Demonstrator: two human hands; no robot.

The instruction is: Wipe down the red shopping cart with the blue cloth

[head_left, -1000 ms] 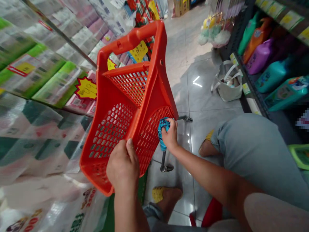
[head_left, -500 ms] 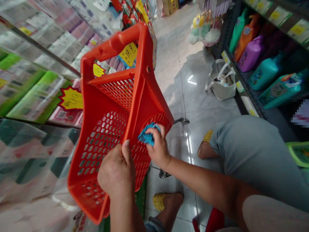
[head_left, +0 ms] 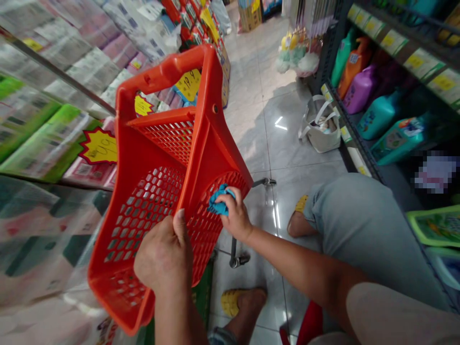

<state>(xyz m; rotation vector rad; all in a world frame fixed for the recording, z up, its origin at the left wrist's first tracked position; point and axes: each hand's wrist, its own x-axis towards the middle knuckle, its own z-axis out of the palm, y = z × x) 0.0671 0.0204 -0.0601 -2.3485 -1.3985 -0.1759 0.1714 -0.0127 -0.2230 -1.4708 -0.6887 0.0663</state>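
Note:
A red plastic shopping basket (head_left: 205,148) on wheels stands tilted in front of me, its handle pointing away and its sides full of slots. My left hand (head_left: 165,256) is closed over the near rim, thumb on top; its other fingers are hidden. In my right hand (head_left: 235,215) is a bunched blue cloth (head_left: 220,199), pinched between the fingers and pressed on the slotted outer side of the basket. Caster wheels (head_left: 239,260) show beneath the basket on the right.
Packs of tissue (head_left: 39,134) are stacked along the left, with yellow price signs (head_left: 98,146). On the right, a shelf holds bottles (head_left: 377,115). A white tote bag (head_left: 321,132) stands on the tiled floor (head_left: 258,115). My knee (head_left: 362,225) and yellow shoes (head_left: 232,302) are close by.
The view has shifted slightly, so the basket sits a little further left and lower. The blue cloth stays on about the same slotted patch; both hands keep their holds.

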